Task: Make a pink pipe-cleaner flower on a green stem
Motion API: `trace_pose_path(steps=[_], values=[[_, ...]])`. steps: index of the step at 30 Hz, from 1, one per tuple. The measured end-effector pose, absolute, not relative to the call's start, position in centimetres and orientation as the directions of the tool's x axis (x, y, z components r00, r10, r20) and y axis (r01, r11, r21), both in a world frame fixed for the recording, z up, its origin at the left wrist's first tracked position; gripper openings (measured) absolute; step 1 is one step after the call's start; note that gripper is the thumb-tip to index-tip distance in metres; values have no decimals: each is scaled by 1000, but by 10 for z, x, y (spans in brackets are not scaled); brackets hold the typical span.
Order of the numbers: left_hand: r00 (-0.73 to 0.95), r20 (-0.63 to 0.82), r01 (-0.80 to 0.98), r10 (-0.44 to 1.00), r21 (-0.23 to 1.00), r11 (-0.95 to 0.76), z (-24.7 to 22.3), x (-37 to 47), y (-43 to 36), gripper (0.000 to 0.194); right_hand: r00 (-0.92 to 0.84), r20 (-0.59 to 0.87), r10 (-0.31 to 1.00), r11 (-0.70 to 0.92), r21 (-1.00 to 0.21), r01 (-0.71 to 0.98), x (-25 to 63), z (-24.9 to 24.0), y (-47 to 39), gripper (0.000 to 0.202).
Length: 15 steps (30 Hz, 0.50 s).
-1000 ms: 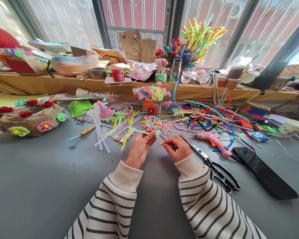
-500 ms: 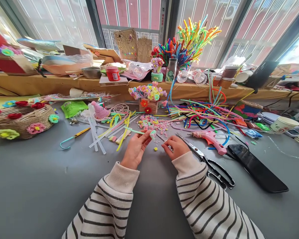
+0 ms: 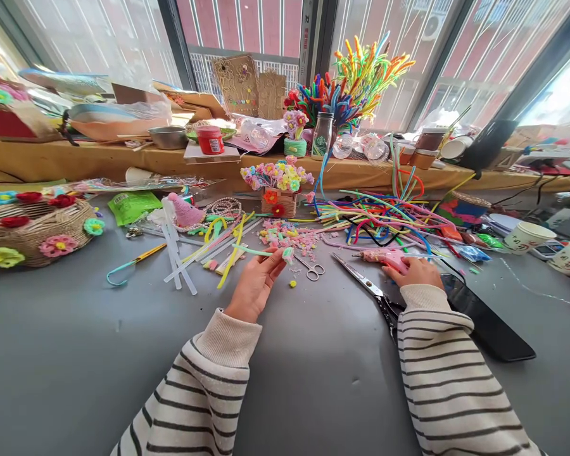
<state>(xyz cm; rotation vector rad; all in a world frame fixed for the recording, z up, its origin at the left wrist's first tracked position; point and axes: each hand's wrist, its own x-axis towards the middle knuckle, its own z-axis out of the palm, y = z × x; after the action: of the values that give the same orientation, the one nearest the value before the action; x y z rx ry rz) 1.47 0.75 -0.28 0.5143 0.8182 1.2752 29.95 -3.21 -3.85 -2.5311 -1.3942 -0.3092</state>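
Between the fingertips of my left hand (image 3: 255, 285) is a pale green pipe-cleaner flower (image 3: 287, 255), its stem pointing left. My right hand (image 3: 418, 275) has its fingers around the handle of a pink hot glue gun (image 3: 382, 254), which lies on the grey table. Small scissors (image 3: 315, 272) rest in the middle, beside scattered pink and yellow clippings (image 3: 294, 237). A tiny yellow ball (image 3: 292, 284) lies just right of my left hand. Large black-handled scissors (image 3: 361, 277) lie left of my right hand, their handles partly covered by my sleeve.
A black phone-like slab (image 3: 491, 323) lies by my right forearm. Behind are piled pipe cleaners (image 3: 370, 215) and a small box of flowers (image 3: 279, 199). Clear glue sticks (image 3: 175, 253), a crochet hook (image 3: 135, 261) and a twine basket (image 3: 71, 234) stand to the left.
My right hand has left the small scissors, which now lie bare on the table, and moved right onto the glue gun. My left hand keeps the green flower in nearly the same place.
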Motion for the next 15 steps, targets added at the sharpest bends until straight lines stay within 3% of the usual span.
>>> trace_pose_path(steps=[3, 7, 15], values=[[80, -251, -622, 965, 744, 245, -2, 15, 7, 12, 541, 251, 802, -540, -79, 838, 298, -42, -28, 60], [89, -255, -608, 963, 752, 255, -3, 15, 7, 11, 577, 248, 778, -578, -75, 813, 294, -40, -28, 54], [101, -244, -604, 965, 755, 254, -6, 15, 9, 11, 595, 301, 746, -564, -189, 804, 284, -29, -33, 44]])
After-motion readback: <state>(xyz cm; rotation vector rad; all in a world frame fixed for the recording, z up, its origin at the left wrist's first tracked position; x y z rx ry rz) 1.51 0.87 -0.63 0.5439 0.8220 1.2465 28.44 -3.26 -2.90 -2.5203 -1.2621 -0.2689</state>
